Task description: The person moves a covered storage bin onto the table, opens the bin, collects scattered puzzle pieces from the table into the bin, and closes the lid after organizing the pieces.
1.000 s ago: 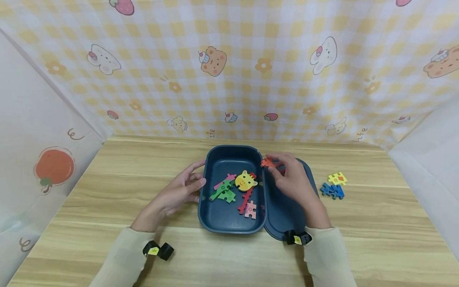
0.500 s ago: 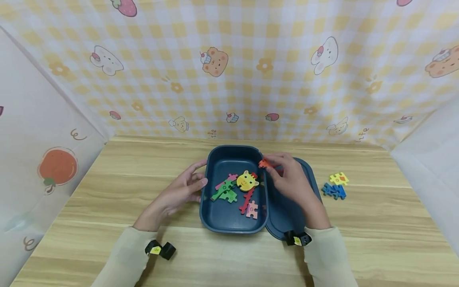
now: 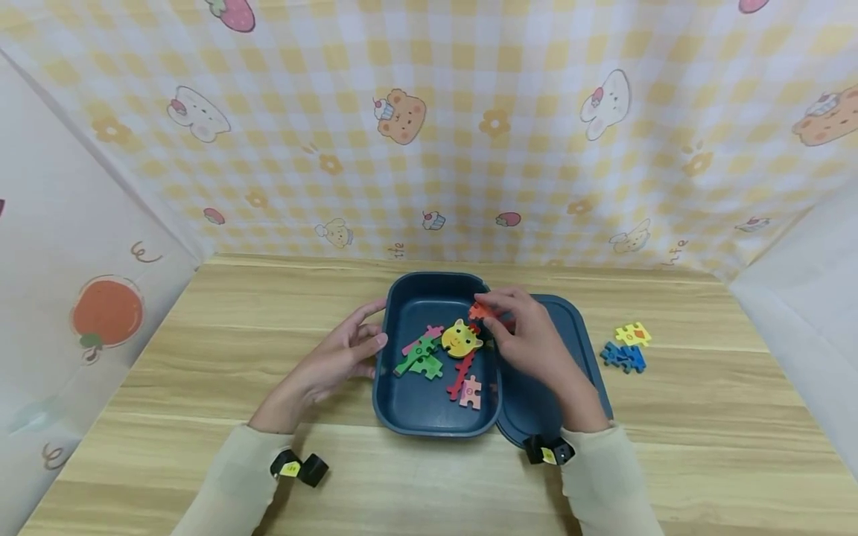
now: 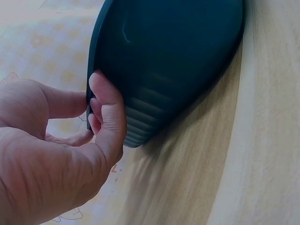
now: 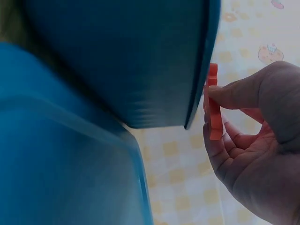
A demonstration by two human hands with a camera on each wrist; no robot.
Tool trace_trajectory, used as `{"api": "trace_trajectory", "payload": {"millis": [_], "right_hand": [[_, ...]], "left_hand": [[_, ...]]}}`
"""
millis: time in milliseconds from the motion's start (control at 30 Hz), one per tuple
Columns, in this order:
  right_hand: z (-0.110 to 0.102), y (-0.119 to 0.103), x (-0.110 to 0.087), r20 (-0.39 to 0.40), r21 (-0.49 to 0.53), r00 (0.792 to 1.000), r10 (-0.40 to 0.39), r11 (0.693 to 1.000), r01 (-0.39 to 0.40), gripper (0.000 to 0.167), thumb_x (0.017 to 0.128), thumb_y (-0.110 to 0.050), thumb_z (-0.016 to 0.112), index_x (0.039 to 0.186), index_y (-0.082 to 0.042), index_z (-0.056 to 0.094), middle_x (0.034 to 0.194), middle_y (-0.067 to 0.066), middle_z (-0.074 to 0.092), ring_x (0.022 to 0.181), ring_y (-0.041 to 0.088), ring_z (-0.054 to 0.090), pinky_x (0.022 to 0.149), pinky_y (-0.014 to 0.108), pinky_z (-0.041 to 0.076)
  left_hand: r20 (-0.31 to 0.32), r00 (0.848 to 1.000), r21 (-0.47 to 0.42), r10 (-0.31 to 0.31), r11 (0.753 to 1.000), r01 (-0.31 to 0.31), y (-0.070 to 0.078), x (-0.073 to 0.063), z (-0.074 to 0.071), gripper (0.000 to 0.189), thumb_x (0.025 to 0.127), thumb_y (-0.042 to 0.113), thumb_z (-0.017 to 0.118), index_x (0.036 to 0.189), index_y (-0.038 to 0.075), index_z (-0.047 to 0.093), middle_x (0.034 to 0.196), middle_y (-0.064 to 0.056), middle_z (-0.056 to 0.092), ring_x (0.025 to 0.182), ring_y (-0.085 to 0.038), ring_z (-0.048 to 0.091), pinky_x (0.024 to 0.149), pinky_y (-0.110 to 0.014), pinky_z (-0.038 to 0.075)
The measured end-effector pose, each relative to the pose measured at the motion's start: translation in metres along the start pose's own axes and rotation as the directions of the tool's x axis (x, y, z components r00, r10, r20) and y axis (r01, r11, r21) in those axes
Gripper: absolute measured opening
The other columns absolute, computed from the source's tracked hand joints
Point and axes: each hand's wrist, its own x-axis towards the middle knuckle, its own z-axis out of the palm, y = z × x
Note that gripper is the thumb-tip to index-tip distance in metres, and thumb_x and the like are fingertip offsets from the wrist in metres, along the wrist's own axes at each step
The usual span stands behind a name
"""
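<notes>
In the head view my left hand (image 3: 333,359) holds the left rim of a dark blue plastic box (image 3: 429,417), its fingers against the outer wall. My right hand (image 3: 529,335) pinches an orange-red puzzle piece (image 3: 479,311) between thumb and fingers, over the box's right side. In the right wrist view that piece (image 5: 214,110) appears edge-on beyond the box wall (image 5: 154,84). Inside the box lie a yellow giraffe-head piece (image 3: 459,339), green pieces (image 3: 426,365), a magenta piece (image 3: 434,330), a red piece (image 3: 459,380) and a pink piece (image 3: 471,392).
A matching blue lid (image 3: 536,406) lies right of the box, under my right forearm. Farther right on the wooden table (image 3: 710,417) are a yellow puzzle piece (image 3: 633,334) and blue puzzle pieces (image 3: 623,357). A checked cloth (image 3: 462,171) hangs behind.
My right hand has moved left with the orange-red puzzle piece, from over the lid to inside the box's right rim. My left hand stays at the left rim.
</notes>
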Motion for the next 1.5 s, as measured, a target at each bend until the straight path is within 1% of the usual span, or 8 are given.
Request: {"api": "trace_trajectory", "payload": {"millis": [200,533,667,800,867,1200,1400,1500], "right_hand": [[0.008,-0.006,0.000,0.014,0.011,0.999,-0.048,0.999,0.048,0.035,0.100,-0.002,0.070,0.135,-0.006,0.072,0.134,0.012,0.067,0.101,0.024,0.063,0.081,0.033,0.055],[0.016,-0.013,-0.002,0.060,0.037,0.996,-0.059,0.998,0.057,0.036,0.099,0.001,0.069,0.134,-0.008,0.072,0.137,0.010,0.068,0.106,0.024,0.065,0.084,0.035,0.056],[0.019,-0.015,-0.001,0.083,0.049,0.993,-0.079,0.996,0.076,0.036,0.099,0.001,0.069,0.134,-0.008,0.072,0.138,0.009,0.069,0.118,0.026,0.067,0.095,0.043,0.060],[0.021,-0.016,-0.001,0.112,0.054,0.990,-0.090,0.995,0.084,0.035,0.100,-0.001,0.068,0.134,-0.008,0.072,0.138,0.008,0.070,0.130,0.028,0.065,0.109,0.049,0.057],[0.022,-0.016,-0.001,0.122,0.061,0.988,-0.096,0.994,0.089,0.035,0.100,0.000,0.067,0.134,-0.008,0.072,0.138,0.008,0.070,0.131,0.028,0.064,0.110,0.050,0.056],[0.023,-0.018,-0.001,0.119,0.081,0.987,-0.105,0.992,0.095,0.036,0.102,-0.002,0.064,0.136,-0.011,0.071,0.130,0.012,0.072,0.105,0.022,0.072,0.092,0.041,0.063],[0.018,-0.016,0.000,0.061,0.062,0.991,-0.116,0.992,0.112,0.032,0.103,-0.007,0.067,0.134,-0.009,0.072,0.123,0.012,0.074,0.092,0.016,0.067,0.081,0.028,0.060],[0.014,-0.014,-0.001,0.039,0.054,0.993,-0.115,0.992,0.113,0.031,0.103,-0.010,0.068,0.133,-0.009,0.072,0.118,0.010,0.074,0.087,0.015,0.064,0.075,0.026,0.057]], "left_hand": [[0.003,1.000,0.005,0.007,1.000,-0.007,0.001,0.000,0.001,0.065,0.112,0.015,0.051,0.169,0.025,0.021,0.139,-0.022,0.056,0.099,-0.022,0.063,0.077,-0.029,0.059],[0.003,1.000,0.006,-0.009,1.000,0.009,0.001,0.001,0.001,0.064,0.112,0.015,0.050,0.169,0.026,0.022,0.140,-0.022,0.056,0.099,-0.022,0.063,0.078,-0.030,0.059],[0.000,1.000,0.009,-0.016,1.000,0.016,0.001,0.001,0.001,0.064,0.112,0.016,0.050,0.169,0.027,0.022,0.143,-0.023,0.055,0.100,-0.023,0.063,0.079,-0.030,0.059],[0.001,1.000,0.009,-0.019,1.000,0.019,0.000,0.000,0.000,0.064,0.112,0.016,0.050,0.169,0.027,0.021,0.144,-0.022,0.055,0.100,-0.023,0.064,0.078,-0.030,0.059],[0.003,1.000,0.007,-0.018,1.000,0.018,0.000,0.001,0.000,0.064,0.113,0.016,0.050,0.169,0.027,0.021,0.143,-0.022,0.055,0.100,-0.022,0.063,0.078,-0.029,0.059],[-0.001,1.000,0.007,-0.011,1.000,0.011,0.000,0.001,-0.001,0.064,0.112,0.015,0.050,0.169,0.027,0.022,0.143,-0.023,0.055,0.100,-0.023,0.064,0.078,-0.030,0.059],[0.000,1.000,0.004,-0.011,1.000,0.011,-0.001,0.002,-0.001,0.064,0.112,0.015,0.050,0.169,0.027,0.022,0.143,-0.023,0.055,0.102,-0.023,0.065,0.078,-0.030,0.060],[0.003,1.000,0.000,-0.007,1.000,0.007,-0.001,0.002,-0.001,0.064,0.112,0.015,0.049,0.169,0.027,0.022,0.143,-0.023,0.055,0.102,-0.023,0.065,0.077,-0.030,0.060]]}}
